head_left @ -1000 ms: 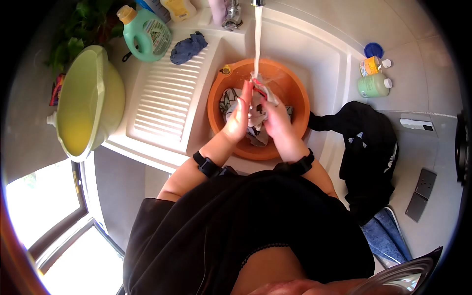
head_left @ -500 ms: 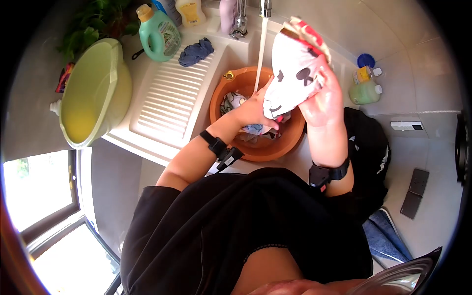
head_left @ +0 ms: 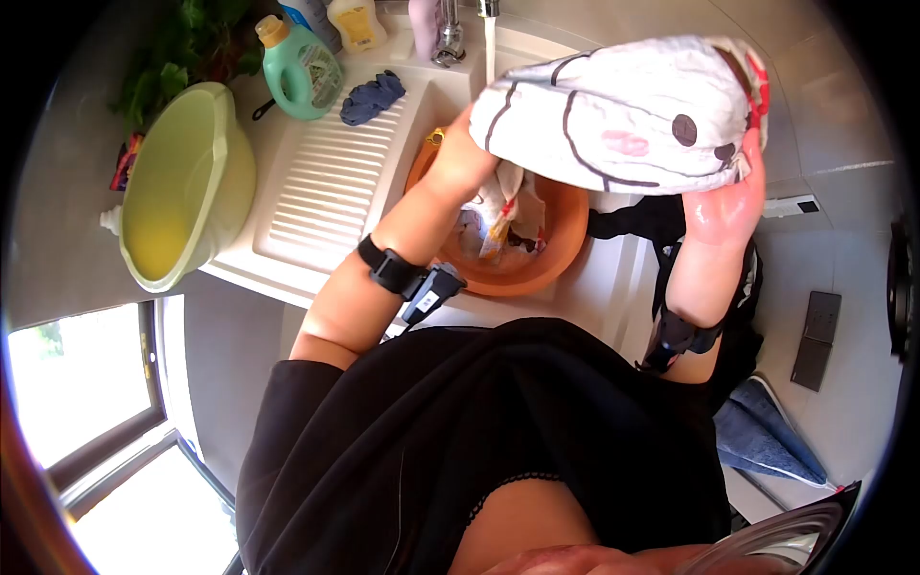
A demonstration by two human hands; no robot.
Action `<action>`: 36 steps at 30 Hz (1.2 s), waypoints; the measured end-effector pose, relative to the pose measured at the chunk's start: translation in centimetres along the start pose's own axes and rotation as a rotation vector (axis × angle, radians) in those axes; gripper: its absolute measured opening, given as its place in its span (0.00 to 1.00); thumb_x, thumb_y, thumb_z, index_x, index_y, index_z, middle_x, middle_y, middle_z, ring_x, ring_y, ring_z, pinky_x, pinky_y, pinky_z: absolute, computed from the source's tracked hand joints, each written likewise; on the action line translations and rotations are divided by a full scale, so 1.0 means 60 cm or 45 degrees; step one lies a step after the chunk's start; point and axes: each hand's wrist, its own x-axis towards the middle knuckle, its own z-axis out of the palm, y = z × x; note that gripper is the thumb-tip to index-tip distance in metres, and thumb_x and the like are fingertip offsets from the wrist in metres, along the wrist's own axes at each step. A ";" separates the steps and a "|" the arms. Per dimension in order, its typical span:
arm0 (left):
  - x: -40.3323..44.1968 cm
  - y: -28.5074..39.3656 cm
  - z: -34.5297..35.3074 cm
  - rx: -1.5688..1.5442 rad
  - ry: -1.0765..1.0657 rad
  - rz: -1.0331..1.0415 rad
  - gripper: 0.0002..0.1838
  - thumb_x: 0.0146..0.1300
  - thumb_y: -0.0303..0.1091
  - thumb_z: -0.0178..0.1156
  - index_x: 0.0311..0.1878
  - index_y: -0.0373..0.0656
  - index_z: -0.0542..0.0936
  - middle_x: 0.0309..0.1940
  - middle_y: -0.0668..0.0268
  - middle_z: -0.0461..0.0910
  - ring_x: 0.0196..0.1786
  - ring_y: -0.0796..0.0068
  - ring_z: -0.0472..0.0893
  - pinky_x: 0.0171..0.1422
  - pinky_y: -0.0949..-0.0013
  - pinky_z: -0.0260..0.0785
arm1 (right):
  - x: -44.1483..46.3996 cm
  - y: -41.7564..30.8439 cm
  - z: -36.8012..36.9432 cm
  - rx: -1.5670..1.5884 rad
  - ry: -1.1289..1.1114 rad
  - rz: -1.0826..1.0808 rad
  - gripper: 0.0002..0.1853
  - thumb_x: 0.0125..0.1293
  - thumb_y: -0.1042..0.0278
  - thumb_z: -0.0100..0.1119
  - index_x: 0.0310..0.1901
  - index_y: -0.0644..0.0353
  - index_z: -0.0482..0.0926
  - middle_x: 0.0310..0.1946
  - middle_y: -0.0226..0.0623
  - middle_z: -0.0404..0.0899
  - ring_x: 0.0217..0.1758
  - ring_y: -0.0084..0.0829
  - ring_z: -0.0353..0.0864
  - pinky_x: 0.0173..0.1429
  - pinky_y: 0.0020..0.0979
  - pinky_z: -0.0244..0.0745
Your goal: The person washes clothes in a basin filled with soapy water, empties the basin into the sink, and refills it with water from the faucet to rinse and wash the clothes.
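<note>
well to the left of the left hand point(head_left: 468, 158) stands one green tub point(head_left: 172, 172), with one plant point(head_left: 177, 81) behind it. closer in on that hand's left is one ribbed draining board point(head_left: 321, 187). on the board lies one crumpled blue cloth point(head_left: 372, 99), and past it, up and left of the hand, are four bottles: one green point(head_left: 300, 72), one blue point(head_left: 311, 21), one yellow point(head_left: 356, 24), one pink point(head_left: 424, 27). the left hand is against the left end of one white cloth point(head_left: 628, 110); its fingers are behind the cloth, so i cannot tell how far they are spread. beyond that hand one stream of water point(head_left: 491, 53) runs. below it, to the right, sits one orange basin point(head_left: 565, 220) with bunched clothes point(head_left: 503, 211) in it, too tangled to count. the white cloth is held up between the two hands, partly over the basin, showing two black dots and one pink patch. the right hand point(head_left: 728, 196), palm wet, grips its right end, most fingers hidden. below the right hand are one black garment point(head_left: 628, 220) and, farther down, one pair of jeans point(head_left: 767, 436).
</note>
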 end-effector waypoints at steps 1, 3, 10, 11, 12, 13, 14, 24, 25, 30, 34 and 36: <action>0.006 0.007 -0.007 -0.062 -0.101 0.086 0.22 0.64 0.34 0.59 0.60 0.35 0.72 0.52 0.61 0.78 0.54 0.75 0.76 0.58 0.72 0.68 | -0.007 0.008 0.023 -0.253 0.475 -0.137 0.25 0.75 0.58 0.38 0.67 0.62 0.62 0.67 0.44 0.64 0.71 0.44 0.61 0.73 0.51 0.55; 0.008 0.027 -0.002 -0.026 -0.025 0.114 0.23 0.64 0.34 0.58 0.61 0.35 0.71 0.52 0.60 0.79 0.54 0.74 0.77 0.59 0.72 0.68 | -0.002 0.012 -0.060 -0.179 0.438 -0.052 0.25 0.74 0.58 0.40 0.67 0.62 0.62 0.66 0.43 0.65 0.70 0.43 0.62 0.73 0.50 0.56; -0.013 0.161 0.094 0.114 -0.124 0.076 0.28 0.58 0.37 0.66 0.59 0.34 0.70 0.50 0.58 0.79 0.52 0.71 0.78 0.57 0.70 0.70 | -0.036 0.061 -0.162 -0.232 0.336 0.296 0.23 0.72 0.62 0.42 0.66 0.54 0.65 0.65 0.35 0.68 0.69 0.39 0.65 0.71 0.49 0.59; -0.022 0.193 0.106 0.264 -0.146 -0.024 0.28 0.58 0.36 0.65 0.59 0.35 0.70 0.51 0.58 0.78 0.52 0.71 0.78 0.57 0.70 0.70 | -0.039 0.060 -0.150 -0.265 0.302 0.294 0.23 0.72 0.62 0.42 0.67 0.52 0.64 0.65 0.34 0.68 0.69 0.38 0.65 0.71 0.50 0.58; -0.016 0.192 0.131 -0.153 -0.285 0.372 0.17 0.65 0.31 0.58 0.54 0.34 0.73 0.45 0.61 0.80 0.46 0.71 0.79 0.52 0.70 0.72 | -0.042 0.057 -0.133 -0.312 0.359 0.268 0.23 0.72 0.59 0.41 0.67 0.48 0.64 0.65 0.32 0.68 0.67 0.37 0.66 0.68 0.50 0.60; -0.004 0.183 0.130 -0.299 -0.448 0.298 0.21 0.65 0.32 0.60 0.58 0.35 0.69 0.48 0.62 0.78 0.49 0.73 0.77 0.54 0.71 0.70 | -0.042 0.053 -0.120 -0.363 0.349 0.183 0.24 0.72 0.57 0.41 0.67 0.49 0.63 0.65 0.33 0.67 0.64 0.35 0.68 0.64 0.46 0.62; -0.003 0.189 0.134 -0.477 -0.523 0.251 0.20 0.65 0.32 0.60 0.58 0.35 0.69 0.47 0.62 0.78 0.49 0.73 0.78 0.54 0.71 0.71 | -0.044 0.042 -0.105 -0.368 0.355 0.167 0.25 0.71 0.59 0.41 0.68 0.52 0.61 0.66 0.34 0.66 0.67 0.36 0.67 0.67 0.44 0.62; -0.013 -0.020 -0.091 0.220 -0.260 -0.037 0.26 0.63 0.33 0.60 0.63 0.35 0.67 0.57 0.56 0.75 0.57 0.67 0.76 0.63 0.65 0.68 | -0.082 0.122 -0.258 -0.958 0.487 0.377 0.24 0.61 0.69 0.61 0.58 0.63 0.69 0.52 0.37 0.76 0.54 0.32 0.76 0.56 0.36 0.72; -0.024 -0.055 -0.128 0.525 -0.249 -0.067 0.28 0.62 0.33 0.61 0.64 0.35 0.66 0.57 0.56 0.74 0.58 0.67 0.75 0.64 0.65 0.68 | -0.092 0.150 -0.278 -1.010 0.572 0.481 0.23 0.59 0.71 0.62 0.56 0.64 0.70 0.49 0.39 0.77 0.51 0.32 0.77 0.54 0.35 0.73; -0.038 -0.151 -0.189 1.373 -0.140 -0.638 0.42 0.51 0.33 0.64 0.71 0.45 0.58 0.55 0.46 0.74 0.62 0.49 0.71 0.66 0.59 0.64 | -0.136 0.311 -0.428 -1.813 0.269 0.641 0.35 0.46 0.57 0.74 0.52 0.69 0.69 0.36 0.50 0.81 0.42 0.44 0.82 0.47 0.35 0.76; -0.055 -0.254 -0.154 1.679 -0.109 0.036 0.46 0.51 0.33 0.63 0.73 0.64 0.53 0.53 0.49 0.71 0.59 0.45 0.70 0.64 0.49 0.62 | -0.144 0.345 -0.355 -2.391 -0.199 0.610 0.47 0.42 0.54 0.77 0.63 0.64 0.63 0.69 0.55 0.53 0.68 0.53 0.61 0.64 0.47 0.65; -0.081 -0.247 -0.114 1.969 -0.574 -0.114 0.47 0.52 0.38 0.65 0.73 0.68 0.51 0.57 0.51 0.68 0.60 0.44 0.70 0.64 0.47 0.62 | -0.133 0.362 -0.336 -2.574 -0.550 0.782 0.50 0.40 0.50 0.78 0.65 0.60 0.63 0.75 0.51 0.39 0.74 0.58 0.48 0.70 0.54 0.56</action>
